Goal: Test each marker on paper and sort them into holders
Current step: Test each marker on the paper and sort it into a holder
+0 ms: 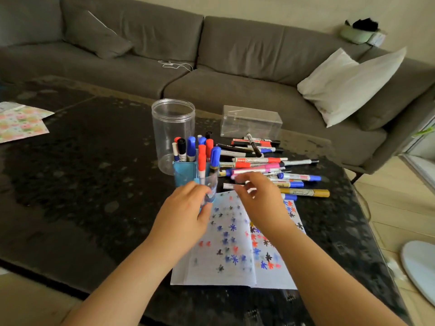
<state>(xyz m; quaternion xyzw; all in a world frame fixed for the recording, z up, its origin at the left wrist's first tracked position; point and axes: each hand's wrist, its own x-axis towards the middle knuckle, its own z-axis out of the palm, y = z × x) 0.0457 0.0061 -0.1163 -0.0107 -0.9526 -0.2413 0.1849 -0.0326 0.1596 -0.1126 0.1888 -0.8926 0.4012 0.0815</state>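
- Grey sofa [235, 50] cushions run behind a dark, speckled, glossy table [82, 184], with a white pillow [348, 85] at the right.
- On the table lies white paper [235, 250], covered with small star scribbles in blue, red, black and a few yellow, so many markers look already tested.
- Blue holder [184, 171], a boxy plastic one, stands just beyond the paper's far left corner, with capped red, blue and black markers upright in it.
- Behind it is a tall clear jar [173, 128], round and open-topped, which looks empty; a clear rectangular box [250, 122] sits further right.
- Pile [270, 165] of slim markers lies crosswise beside the paper's far edge: red, blue, pink, gold, black.
- Left hand [186, 212] is cupped round a small clear glass [210, 187] just in front of the holder; one red marker seems to stand in it.
- Right hand [256, 196] hovers over the pile's near edge, fingers loosely curled and apart; motion blur hides whether it pinches anything.
- Judged step: picking the next marker to test.
- Next move calls for pinching one slick barrel free without rolling the others, then uncapping it.
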